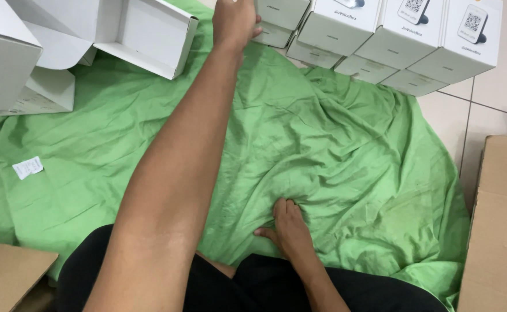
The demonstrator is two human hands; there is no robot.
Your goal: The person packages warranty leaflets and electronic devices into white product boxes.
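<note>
My left arm reaches across the green cloth (334, 156) to the far edge. My left hand (234, 22) is on the left side of a white box (279, 13) at the end of a row of stacked white boxes (404, 40). Its thumb wraps the box's near edge and its fingertips are cut off by the top of the frame. My right hand (288, 226) lies palm down on the cloth close to my lap, fingers pressed into a fold, holding nothing.
An open empty white box (149, 34) and more white cartons (10, 63) lie at the far left. A small paper slip (28, 167) rests on the cloth. Brown cardboard boxes stand at the right (502, 219) and bottom left (5, 271). Tiled floor (496, 110) shows at the right.
</note>
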